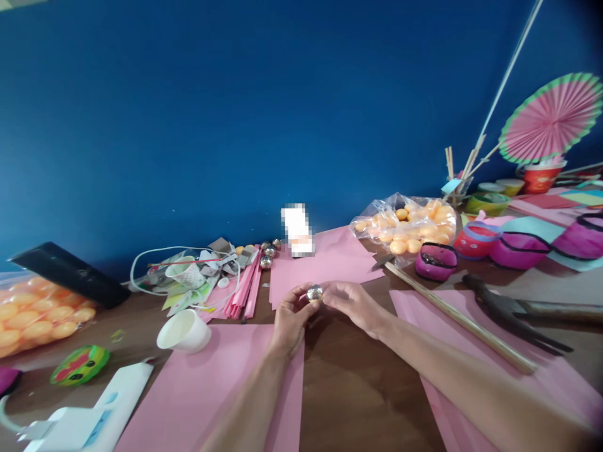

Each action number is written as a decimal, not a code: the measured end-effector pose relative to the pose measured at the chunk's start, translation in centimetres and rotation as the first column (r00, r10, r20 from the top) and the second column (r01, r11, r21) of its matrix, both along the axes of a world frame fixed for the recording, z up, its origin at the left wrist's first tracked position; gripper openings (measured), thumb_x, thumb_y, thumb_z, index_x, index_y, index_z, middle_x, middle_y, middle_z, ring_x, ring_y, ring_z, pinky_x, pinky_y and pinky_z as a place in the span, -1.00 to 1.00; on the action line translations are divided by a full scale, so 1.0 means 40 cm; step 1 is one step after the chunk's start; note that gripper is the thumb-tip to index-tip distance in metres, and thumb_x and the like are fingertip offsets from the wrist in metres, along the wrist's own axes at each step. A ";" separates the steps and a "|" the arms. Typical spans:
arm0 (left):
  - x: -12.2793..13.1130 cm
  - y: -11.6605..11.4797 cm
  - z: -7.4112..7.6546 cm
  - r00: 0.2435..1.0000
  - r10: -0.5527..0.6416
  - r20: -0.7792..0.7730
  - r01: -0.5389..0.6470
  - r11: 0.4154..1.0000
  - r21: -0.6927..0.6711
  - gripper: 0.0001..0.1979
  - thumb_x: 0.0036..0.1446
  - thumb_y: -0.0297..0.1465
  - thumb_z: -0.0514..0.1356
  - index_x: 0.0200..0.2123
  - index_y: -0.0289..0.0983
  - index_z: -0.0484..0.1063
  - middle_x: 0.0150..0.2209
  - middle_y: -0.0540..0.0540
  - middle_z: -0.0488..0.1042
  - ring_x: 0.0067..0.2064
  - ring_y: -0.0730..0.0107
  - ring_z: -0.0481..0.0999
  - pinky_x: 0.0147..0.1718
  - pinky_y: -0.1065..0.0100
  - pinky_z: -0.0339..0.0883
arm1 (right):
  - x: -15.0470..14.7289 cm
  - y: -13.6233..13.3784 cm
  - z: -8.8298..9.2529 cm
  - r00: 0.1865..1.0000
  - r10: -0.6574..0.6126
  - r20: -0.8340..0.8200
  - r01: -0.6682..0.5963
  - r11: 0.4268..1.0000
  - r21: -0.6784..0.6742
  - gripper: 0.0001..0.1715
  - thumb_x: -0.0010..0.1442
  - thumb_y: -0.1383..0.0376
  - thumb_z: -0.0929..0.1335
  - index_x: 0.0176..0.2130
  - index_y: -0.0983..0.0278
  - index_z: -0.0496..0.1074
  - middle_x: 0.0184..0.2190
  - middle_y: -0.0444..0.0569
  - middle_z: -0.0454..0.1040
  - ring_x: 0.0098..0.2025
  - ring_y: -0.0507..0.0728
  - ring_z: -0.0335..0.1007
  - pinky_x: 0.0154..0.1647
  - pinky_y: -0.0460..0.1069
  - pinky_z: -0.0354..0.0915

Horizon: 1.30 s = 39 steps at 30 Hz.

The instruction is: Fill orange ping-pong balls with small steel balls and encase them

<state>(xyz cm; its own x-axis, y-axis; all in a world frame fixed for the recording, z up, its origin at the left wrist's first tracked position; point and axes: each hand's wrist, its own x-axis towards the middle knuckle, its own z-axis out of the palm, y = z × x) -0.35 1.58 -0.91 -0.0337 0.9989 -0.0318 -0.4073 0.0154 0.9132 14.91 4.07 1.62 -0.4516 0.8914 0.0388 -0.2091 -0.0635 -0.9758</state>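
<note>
A small shiny silver bell (315, 292) is pinched between the fingertips of both my hands above the brown table. My left hand (288, 317) grips it from the left, my right hand (354, 304) from the right. Both hands hover over the gap between pink paper sheets (325, 263). Three more silver bells (268, 252) lie near the wall behind my hands.
A white paper cup (184, 331) lies on its side at left, near a white glue gun (85, 417). Bags of orange balls (409, 229) sit at right and far left. A wooden stick (459, 320), a hammer (509, 311), magenta bowls (518, 248) and a pink paper fan (551, 119) are at right.
</note>
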 end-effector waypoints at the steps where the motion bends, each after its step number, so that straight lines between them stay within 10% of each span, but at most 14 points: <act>1: 0.000 0.000 0.000 1.000 -0.001 0.001 0.001 1.000 -0.004 -0.59 -0.17 -0.50 0.31 -0.17 -0.26 0.35 -0.23 -0.11 0.51 -0.22 0.31 0.48 -0.14 0.22 0.30 | 0.000 0.000 0.000 1.000 0.001 -0.001 -0.001 1.000 -0.001 -0.69 -0.09 0.12 0.42 -0.47 0.33 0.43 -0.32 -0.05 0.42 -0.35 0.04 0.29 -0.24 -0.01 0.23; 17: 0.001 -0.002 0.003 1.000 -0.022 0.014 0.022 1.000 -0.007 -0.56 -0.18 -0.48 0.31 -0.15 -0.26 0.35 -0.22 -0.12 0.51 -0.21 0.29 0.49 -0.14 0.21 0.30 | 0.003 0.002 0.001 0.998 0.011 0.060 -0.014 0.999 0.046 -0.67 -0.06 0.10 0.40 -0.44 0.33 0.46 -0.25 -0.03 0.43 -0.34 0.06 0.31 -0.27 -0.02 0.25; 30: 0.002 -0.001 -0.001 0.999 -0.029 -0.014 0.029 0.999 0.027 -0.58 -0.17 -0.48 0.31 -0.16 -0.28 0.35 -0.23 -0.13 0.51 -0.21 0.27 0.49 -0.16 0.21 0.32 | 0.012 0.008 -0.011 0.989 -0.030 0.143 0.033 0.999 -0.022 -0.71 -0.08 0.15 0.41 -0.50 0.36 0.42 -0.60 -0.17 0.35 -0.53 -0.03 0.20 -0.43 -0.07 0.15; 39: 0.006 -0.004 0.008 0.999 -0.026 -0.044 0.026 1.000 0.017 -0.57 -0.18 -0.46 0.31 -0.16 -0.28 0.37 -0.23 -0.13 0.52 -0.21 0.26 0.49 -0.19 0.24 0.33 | 0.011 0.016 -0.029 0.999 -0.039 -0.031 0.033 0.982 -0.183 -0.69 -0.22 0.21 0.49 -0.49 0.36 0.42 -0.49 -0.13 0.42 -0.39 0.03 0.36 -0.17 0.04 0.29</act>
<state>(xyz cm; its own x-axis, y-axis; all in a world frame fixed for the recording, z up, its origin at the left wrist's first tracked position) -0.13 1.40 -0.61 -0.0087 0.9999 -0.0132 -0.3663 0.0091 0.9304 15.33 4.69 0.47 -0.4206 0.9004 -0.1115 -0.2475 -0.2321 -0.9407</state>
